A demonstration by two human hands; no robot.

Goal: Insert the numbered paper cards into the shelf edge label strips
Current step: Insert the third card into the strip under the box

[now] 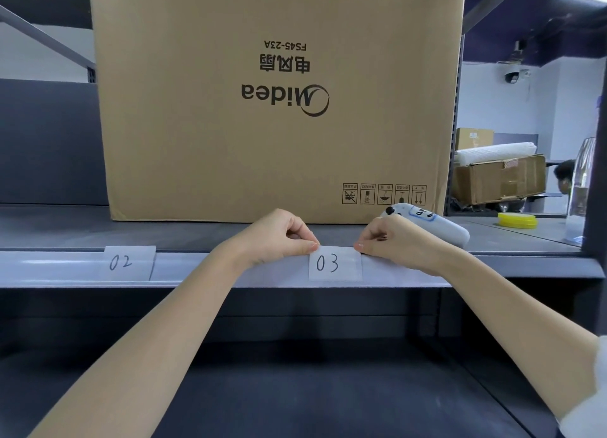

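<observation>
A white paper card marked "03" (335, 263) sits in the clear label strip (197, 267) along the shelf's front edge, right of centre. My left hand (279, 237) pinches its top left corner between thumb and forefinger. My right hand (391, 240) pinches its top right corner the same way. A second card marked "02" (128, 262) stands in the strip further left, its top edge sticking up above the strip.
A large upside-down Midea cardboard box (279, 92) stands on the shelf just behind my hands. A white rounded object with a handwritten label (437, 224) lies behind my right hand. A yellow lid (517, 220) and other boxes lie at the right. A dark lower shelf (295, 388) spreads below.
</observation>
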